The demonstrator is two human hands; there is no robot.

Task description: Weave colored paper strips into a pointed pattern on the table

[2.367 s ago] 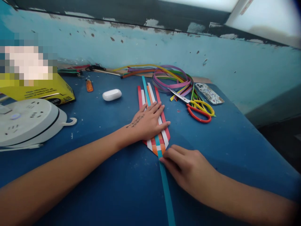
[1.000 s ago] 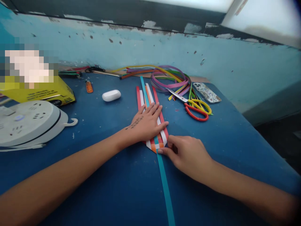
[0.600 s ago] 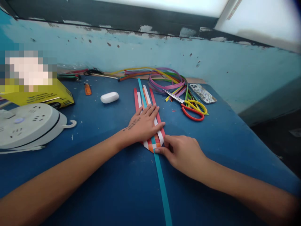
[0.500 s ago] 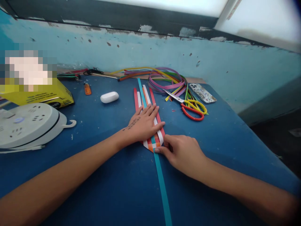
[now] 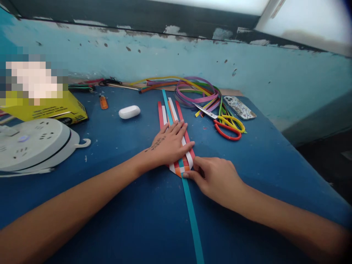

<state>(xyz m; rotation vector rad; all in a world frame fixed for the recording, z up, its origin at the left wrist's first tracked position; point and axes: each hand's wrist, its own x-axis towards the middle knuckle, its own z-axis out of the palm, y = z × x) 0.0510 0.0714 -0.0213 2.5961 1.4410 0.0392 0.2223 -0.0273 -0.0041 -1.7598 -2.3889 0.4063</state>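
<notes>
Head view: showing a woven piece (image 5: pixel 186 161) of red, white, orange and teal strips, lying flat on a blue table (image 5: pixel 132 212) and trailing a long teal tail (image 5: pixel 191 209) towards the wearer. Pressing the left hand (image 5: pixel 172 145) palm down across the woven piece, spreading its fingers loosely, gripping nothing. Resting the right thumb on the woven piece's near point and curling the right hand's (image 5: pixel 216 176) forefinger at its right edge, leaving a small gap; not being able to tell a pinch from a light touch. Also showing scissors (image 5: pixel 216 116) beyond and right of the woven piece.

Apparently adjusting the edge near the point; seemingly calling for a still left palm and firm right fingertips. Compared with 2.4 seconds earlier, parting right thumb and forefinger against the woven piece, instead of bunching both beside the teal tail; keeping the left palm spread over the strips.
</notes>
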